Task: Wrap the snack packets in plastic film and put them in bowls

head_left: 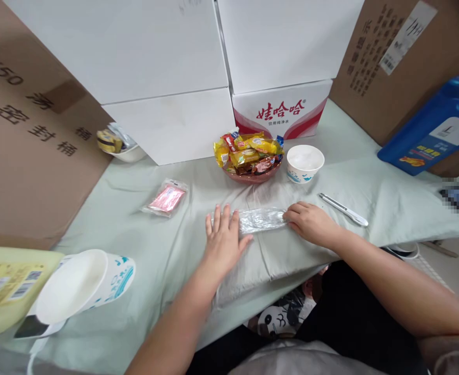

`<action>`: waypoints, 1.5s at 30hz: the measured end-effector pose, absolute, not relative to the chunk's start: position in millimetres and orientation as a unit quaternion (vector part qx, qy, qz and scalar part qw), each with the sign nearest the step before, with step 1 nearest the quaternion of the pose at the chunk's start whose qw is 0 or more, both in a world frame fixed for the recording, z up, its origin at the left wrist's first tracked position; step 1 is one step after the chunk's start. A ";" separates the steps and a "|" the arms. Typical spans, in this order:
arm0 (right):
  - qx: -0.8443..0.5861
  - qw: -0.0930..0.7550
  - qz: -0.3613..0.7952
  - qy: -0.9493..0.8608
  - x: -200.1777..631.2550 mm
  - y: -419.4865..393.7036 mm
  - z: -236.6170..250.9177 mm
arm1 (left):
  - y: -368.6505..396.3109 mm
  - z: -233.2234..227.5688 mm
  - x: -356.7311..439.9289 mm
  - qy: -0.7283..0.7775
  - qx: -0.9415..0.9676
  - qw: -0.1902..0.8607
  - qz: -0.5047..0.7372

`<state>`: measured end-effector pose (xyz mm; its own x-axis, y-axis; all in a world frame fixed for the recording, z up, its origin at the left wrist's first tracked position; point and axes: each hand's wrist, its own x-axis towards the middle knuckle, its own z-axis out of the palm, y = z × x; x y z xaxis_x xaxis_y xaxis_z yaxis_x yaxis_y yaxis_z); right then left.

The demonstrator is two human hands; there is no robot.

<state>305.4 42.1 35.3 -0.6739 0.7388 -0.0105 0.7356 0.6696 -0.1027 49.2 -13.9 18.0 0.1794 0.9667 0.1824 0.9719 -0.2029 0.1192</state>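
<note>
A long clear plastic packet [259, 219] lies flat on the pale green cloth [143, 245] in front of me. My left hand [224, 238] rests palm down on the packet's left end, fingers spread. At the packet's right end, the curled fingers of my right hand [310, 223] press on or pinch it. A white-handled knife [343, 209] lies just right of my right hand.
A pink bowl of wrapped snacks [250, 156] and a white paper bowl [305, 163] stand behind the packet. A pink sachet [166, 199] lies to the left. White boxes [167, 78], cardboard cartons [26, 156], a tipped paper cup [85, 284] and a blue jug [434, 127] ring the table.
</note>
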 end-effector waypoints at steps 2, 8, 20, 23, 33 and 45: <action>-0.404 0.007 0.100 -0.909 303.3 31.8 46.2 | -24.0 20.5 64.6 -0.578 -0.794 0.016 -0.187; -0.287 0.040 0.366 -0.884 309.8 17.3 68.8 | -49.5 10.9 107.6 -0.421 -0.868 -0.059 -0.257; -0.258 0.060 0.679 -0.685 298.6 31.2 35.7 | -41.9 25.6 91.3 -0.515 -0.614 -0.442 -0.403; -0.298 0.064 0.663 -0.684 293.7 29.7 32.4 | -29.8 24.8 83.2 -0.520 -0.507 -0.510 -0.460; -0.353 0.098 0.679 -0.636 288.5 25.4 27.6 | -13.1 22.5 67.2 -0.628 -0.539 -0.371 -0.421; -0.416 0.095 0.642 -0.637 279.8 23.4 23.5 | -13.7 4.8 69.6 -0.636 -0.704 -0.021 -0.316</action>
<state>279.8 23.4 23.5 -0.6357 0.6521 -0.4132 0.4075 -0.1711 -0.8970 69.6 -13.7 4.8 -0.0080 0.9083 0.4183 0.8820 -0.1906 0.4309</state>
